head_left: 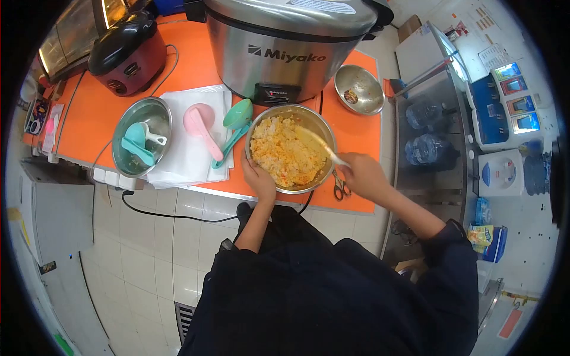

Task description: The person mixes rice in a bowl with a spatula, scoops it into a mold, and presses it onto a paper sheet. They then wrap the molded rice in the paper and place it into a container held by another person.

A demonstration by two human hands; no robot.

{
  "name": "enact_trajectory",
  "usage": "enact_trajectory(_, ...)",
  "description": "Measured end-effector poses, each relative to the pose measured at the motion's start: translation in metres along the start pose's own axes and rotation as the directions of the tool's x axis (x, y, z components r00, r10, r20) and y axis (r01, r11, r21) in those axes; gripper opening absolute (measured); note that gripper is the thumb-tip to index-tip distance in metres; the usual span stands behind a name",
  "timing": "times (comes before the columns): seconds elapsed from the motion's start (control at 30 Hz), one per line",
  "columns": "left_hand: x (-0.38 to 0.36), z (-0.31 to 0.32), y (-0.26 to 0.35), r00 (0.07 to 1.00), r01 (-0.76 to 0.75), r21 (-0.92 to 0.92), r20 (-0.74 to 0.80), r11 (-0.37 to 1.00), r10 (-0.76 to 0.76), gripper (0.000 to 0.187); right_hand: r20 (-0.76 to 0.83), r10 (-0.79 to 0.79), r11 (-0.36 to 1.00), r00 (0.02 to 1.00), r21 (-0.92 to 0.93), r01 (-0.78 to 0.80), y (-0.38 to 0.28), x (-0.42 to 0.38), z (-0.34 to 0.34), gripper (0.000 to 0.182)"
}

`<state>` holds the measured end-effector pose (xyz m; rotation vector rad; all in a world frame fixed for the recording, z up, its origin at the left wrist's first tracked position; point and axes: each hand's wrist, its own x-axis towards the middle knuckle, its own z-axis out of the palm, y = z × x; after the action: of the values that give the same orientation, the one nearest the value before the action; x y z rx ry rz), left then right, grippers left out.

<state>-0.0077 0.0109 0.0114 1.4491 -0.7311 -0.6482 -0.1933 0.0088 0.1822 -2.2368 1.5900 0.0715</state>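
A steel bowl (328, 132) of yellow-orange rice (282, 148) stands at the front of the orange table. My left hand (259, 178) lies against the bowl's left side, its fingers on the outer wall and rim. At the bowl's right, my right hand (361, 175) is closed on the handle of a spoon (323, 148), whose head reaches into the rice. Scissors (340, 188) lie just below my right hand. Left of the bowl are a green ladle (238, 114) and a teal spoon (228, 148).
Behind the bowl stands a large rice cooker (285, 59). A small bowl (359, 89) is at the right. White papers (178, 130) hold a pink scoop (199, 121); beside them is a bowl with utensils (123, 163). A red cooker (133, 59) stands farther left, with cables nearby.
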Motion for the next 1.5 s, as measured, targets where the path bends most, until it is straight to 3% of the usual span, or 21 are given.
enact_trajectory(0.03, 0.0, 0.0, 0.001, 1.0, -0.004, -0.004, 0.003, 1.0, 0.004, 0.034, 0.017, 0.11, 0.973, 0.994, 0.2, -0.111, -0.005, 0.0, -0.009, 0.019)
enact_trajectory(0.17, 0.0, -0.002, 0.007, 1.0, 0.019, -0.042, 0.009, 0.999, -0.019, 0.034, 0.16, 0.204, 0.855, 0.966, 0.452, -0.255, 0.009, -0.005, 0.046, 0.025)
enact_trajectory(0.2, 0.0, -0.002, 0.008, 1.0, 0.028, -0.045, 0.007, 0.999, -0.028, 0.034, 0.036, 0.128, 0.984, 0.991, 0.12, -0.131, 0.012, -0.012, 0.071, 0.028)
enact_trajectory(0.23, 0.0, -0.002, 0.009, 1.0, 0.026, -0.037, 0.004, 0.999, -0.026, 0.034, -0.05, 0.007, 0.971, 0.999, -0.239, -0.019, 0.016, -0.013, 0.09, 0.031)
enact_trajectory(0.4, -0.001, -0.007, 0.009, 0.999, 0.034, 0.108, 0.004, 0.994, -0.035, 0.034, 0.01, 0.082, 0.955, 0.997, -0.285, -0.076, 0.02, 0.016, 0.093, 0.036)
enact_trajectory(0.47, 0.001, -0.007, 0.015, 0.995, 0.094, 0.015, 0.028, 0.995, -0.094, 0.034, 0.187, 0.238, 0.921, 0.953, -0.356, -0.16, 0.018, 0.038, 0.082, 0.035)
enact_trajectory(0.6, 0.0, -0.007, 0.004, 0.998, 0.059, 0.008, 0.022, 0.998, -0.059, 0.034, 0.191, 0.02, 0.805, 0.981, -0.586, 0.098, 0.025, 0.091, 0.074, 0.038)
enact_trajectory(0.67, 0.0, -0.005, 0.008, 0.996, 0.089, -0.024, 0.013, 0.996, -0.089, 0.034, 0.367, -0.086, 0.814, 0.926, -0.51, 0.278, 0.04, 0.117, 0.059, 0.043)
enact_trajectory(0.7, 0.0, -0.006, 0.009, 0.996, 0.085, -0.024, 0.016, 0.996, -0.084, 0.034, 0.362, -0.086, 0.815, 0.928, -0.51, 0.274, 0.035, 0.124, 0.043, 0.043)
enact_trajectory(0.77, 0.001, -0.005, 0.013, 0.997, 0.081, -0.027, 0.014, 0.996, -0.08, 0.034, 0.624, 0.169, 0.905, 0.763, -0.405, 0.13, 0.016, 0.131, -0.008, 0.045)
enact_trajectory(0.8, 0.0, -0.004, 0.011, 0.996, 0.084, -0.03, 0.017, 0.996, -0.083, 0.034, 0.623, 0.175, 0.904, 0.762, -0.408, 0.127, 0.014, 0.133, -0.023, 0.045)
enact_trajectory(0.87, 0.0, -0.003, 0.004, 0.995, 0.101, -0.023, -0.004, 0.995, -0.101, 0.033, 0.655, 0.353, 0.933, 0.668, -0.298, -0.201, 0.012, 0.134, -0.041, 0.048)
enact_trajectory(0.9, 0.0, -0.003, 0.004, 0.995, 0.103, -0.026, -0.005, 0.994, -0.104, 0.033, 0.655, 0.355, 0.932, 0.667, -0.301, -0.201, 0.015, 0.133, -0.032, 0.048)
enact_trajectory(0.97, 0.0, -0.002, 0.005, 0.996, 0.09, 0.005, -0.024, 0.996, -0.09, 0.033, 0.594, 0.321, 0.926, 0.738, -0.032, -0.377, 0.027, 0.125, 0.008, 0.051)
enact_trajectory(1.03, 0.002, 0.001, 0.004, 0.996, 0.083, 0.004, -0.046, 0.997, -0.083, 0.033, 0.41, 0.19, 0.975, 0.892, 0.024, -0.219, 0.029, 0.095, 0.054, 0.049)
enact_trajectory(1.1, -0.001, 0.0, 0.002, 0.993, 0.095, 0.019, -0.075, 0.995, -0.094, 0.033, 0.28, 0.015, 0.994, 0.96, 0.097, -0.044, 0.031, 0.058, 0.079, 0.045)
enact_trajectory(1.17, 0.0, 0.001, 0.003, 0.988, 0.145, -0.056, -0.052, 0.988, -0.148, 0.032, 0.173, 0.092, 0.974, 0.981, -0.221, -0.052, 0.016, 0.014, 0.079, 0.041)
enact_trajectory(1.27, 0.0, -0.001, 0.017, 0.984, 0.176, -0.137, -0.003, 0.975, -0.178, 0.032, 0.098, 0.204, 0.961, 0.974, -0.211, -0.18, 0.019, 0.024, 0.096, 0.04)
enact_trajectory(1.33, 0.001, -0.003, 0.007, 0.991, 0.133, -0.128, 0.01, 0.983, -0.133, 0.032, 0.144, -0.01, 0.917, 0.989, -0.393, 0.066, 0.042, 0.058, 0.107, 0.038)
enact_trajectory(1.4, 0.003, -0.003, -0.006, 0.997, 0.08, -0.134, 0.024, 0.988, -0.078, 0.031, 0.367, -0.075, 0.88, 0.927, -0.413, 0.234, 0.036, 0.083, 0.064, 0.036)
enact_trajectory(1.5, 0.011, -0.012, -0.017, 0.997, 0.021, -0.193, 0.082, 0.981, -0.005, 0.03, 0.47, 0.057, 0.905, 0.881, -0.397, 0.153, 0.016, 0.104, -0.004, 0.035)
